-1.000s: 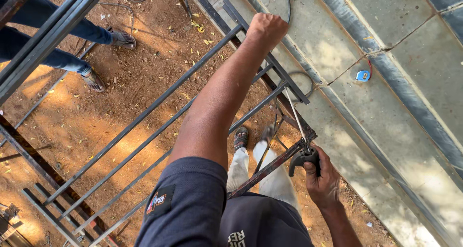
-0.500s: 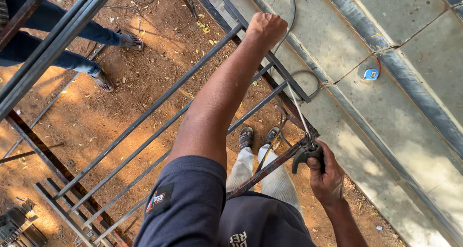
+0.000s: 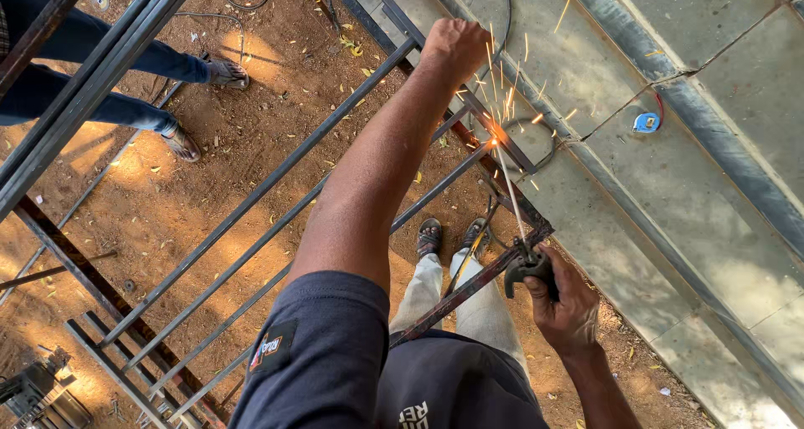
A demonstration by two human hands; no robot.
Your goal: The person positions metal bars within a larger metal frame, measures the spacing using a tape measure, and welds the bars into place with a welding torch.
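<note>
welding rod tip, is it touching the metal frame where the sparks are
Touching: in the head view the welding rod tip meets the metal frame bar right where sparks burst, with no gap visible.

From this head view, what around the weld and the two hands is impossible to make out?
- Weld joint: hidden by spark glare.
- Left hand grip on the metal grille: palm side hidden.
- Electrode holder: mostly covered by the right hand.
- Blue object: too small.

Dk grey frame bars (image 3: 251, 203), orange sparks (image 3: 502, 111), blue tape measure (image 3: 646, 122)
</note>
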